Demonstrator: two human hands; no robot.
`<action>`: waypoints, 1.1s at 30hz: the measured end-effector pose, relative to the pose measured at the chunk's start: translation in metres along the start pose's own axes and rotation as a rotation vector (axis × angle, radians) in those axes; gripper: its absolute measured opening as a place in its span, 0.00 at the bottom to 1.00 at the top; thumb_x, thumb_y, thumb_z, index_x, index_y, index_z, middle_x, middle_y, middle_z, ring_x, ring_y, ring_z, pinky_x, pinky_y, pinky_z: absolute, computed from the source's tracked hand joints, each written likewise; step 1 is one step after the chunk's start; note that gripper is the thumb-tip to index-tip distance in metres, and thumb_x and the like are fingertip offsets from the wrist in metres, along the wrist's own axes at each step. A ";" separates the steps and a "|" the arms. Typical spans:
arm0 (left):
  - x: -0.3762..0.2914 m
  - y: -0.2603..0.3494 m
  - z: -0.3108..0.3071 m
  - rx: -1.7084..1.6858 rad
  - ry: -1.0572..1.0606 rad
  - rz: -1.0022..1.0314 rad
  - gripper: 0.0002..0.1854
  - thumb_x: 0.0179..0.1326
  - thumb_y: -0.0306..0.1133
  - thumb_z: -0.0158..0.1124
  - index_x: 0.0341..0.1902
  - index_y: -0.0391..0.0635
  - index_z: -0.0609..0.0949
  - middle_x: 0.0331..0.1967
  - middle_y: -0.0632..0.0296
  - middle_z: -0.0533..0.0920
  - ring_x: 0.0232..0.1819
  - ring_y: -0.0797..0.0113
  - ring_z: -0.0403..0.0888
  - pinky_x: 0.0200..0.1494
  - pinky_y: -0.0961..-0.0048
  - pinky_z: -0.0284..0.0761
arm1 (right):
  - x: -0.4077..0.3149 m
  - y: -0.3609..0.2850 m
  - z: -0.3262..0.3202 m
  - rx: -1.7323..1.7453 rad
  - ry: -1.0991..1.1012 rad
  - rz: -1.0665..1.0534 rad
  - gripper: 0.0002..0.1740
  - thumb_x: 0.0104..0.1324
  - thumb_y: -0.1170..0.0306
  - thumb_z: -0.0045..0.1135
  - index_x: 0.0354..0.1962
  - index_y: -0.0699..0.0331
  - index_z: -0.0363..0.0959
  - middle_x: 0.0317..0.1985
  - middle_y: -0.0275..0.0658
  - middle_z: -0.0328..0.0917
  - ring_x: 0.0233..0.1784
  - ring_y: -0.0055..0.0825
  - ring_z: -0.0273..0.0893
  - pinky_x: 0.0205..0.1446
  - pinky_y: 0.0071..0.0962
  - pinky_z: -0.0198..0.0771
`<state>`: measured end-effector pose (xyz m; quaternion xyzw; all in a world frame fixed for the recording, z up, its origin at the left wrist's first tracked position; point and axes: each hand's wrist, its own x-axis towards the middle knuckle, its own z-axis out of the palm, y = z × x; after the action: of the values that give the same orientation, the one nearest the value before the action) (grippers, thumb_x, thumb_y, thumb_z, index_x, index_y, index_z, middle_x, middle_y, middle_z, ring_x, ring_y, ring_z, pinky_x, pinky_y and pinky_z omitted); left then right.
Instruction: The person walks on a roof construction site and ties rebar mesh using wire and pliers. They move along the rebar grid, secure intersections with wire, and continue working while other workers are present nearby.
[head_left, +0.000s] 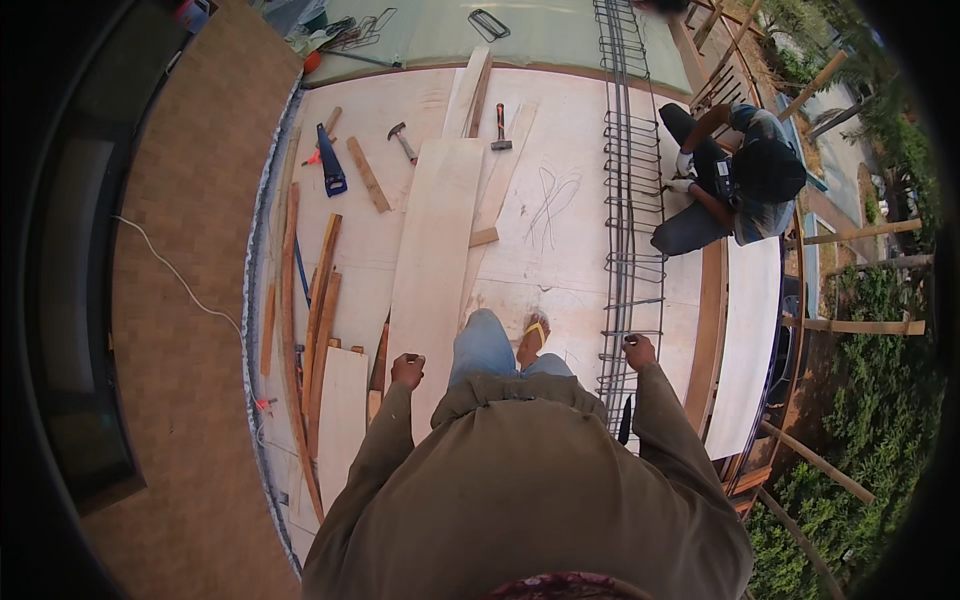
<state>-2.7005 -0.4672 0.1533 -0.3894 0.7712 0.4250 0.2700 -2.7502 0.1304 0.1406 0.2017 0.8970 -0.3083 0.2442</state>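
Note:
My left hand (407, 370) is loosely curled over the edge of a long pale plywood board (435, 247), and I see nothing in it. On the other side, my right hand (639, 352) appears above a long steel rebar cage (634, 195) with its fingers curled; no held thing shows. Whether it touches the cage is hard to judge. A dark pointed object (625, 420) shows beside my right forearm, its kind unclear. Before me, a claw hammer (403, 142) and a sledge-type hammer (502, 127) lie on the plywood deck (562, 247).
A co-worker (731, 172) in gloves crouches at the cage's right side. Timber strips (322, 300), a blue handsaw (330, 161) and a wood block (367, 174) lie at left. Wire stirrups (489, 25) rest farther ahead. The deck's right edge drops off past wooden posts (855, 325).

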 end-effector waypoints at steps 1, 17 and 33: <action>-0.005 0.031 0.010 -0.053 -0.033 -0.021 0.24 0.58 0.46 0.63 0.47 0.36 0.81 0.41 0.48 0.85 0.47 0.56 0.83 0.51 0.63 0.77 | 0.025 -0.007 -0.019 -0.032 0.070 -0.057 0.20 0.62 0.61 0.59 0.46 0.67 0.78 0.43 0.50 0.82 0.47 0.43 0.81 0.52 0.36 0.75; 0.187 0.231 0.020 0.190 -0.038 -0.041 0.20 0.54 0.46 0.67 0.41 0.40 0.85 0.39 0.50 0.86 0.45 0.54 0.83 0.53 0.62 0.77 | 0.240 -0.159 -0.061 -0.101 -0.152 -0.010 0.22 0.58 0.57 0.61 0.43 0.63 0.80 0.46 0.50 0.80 0.53 0.45 0.77 0.59 0.39 0.71; 0.382 0.586 -0.050 0.053 -0.051 0.170 0.21 0.59 0.43 0.63 0.48 0.38 0.81 0.37 0.53 0.85 0.33 0.65 0.85 0.41 0.68 0.79 | 0.434 -0.280 -0.120 0.061 -0.114 0.043 0.19 0.58 0.58 0.60 0.41 0.63 0.81 0.44 0.49 0.81 0.51 0.44 0.78 0.57 0.38 0.71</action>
<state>-3.4014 -0.4557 0.1534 -0.3044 0.8053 0.4356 0.2627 -3.2784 0.0962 0.1074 0.2104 0.8674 -0.3411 0.2951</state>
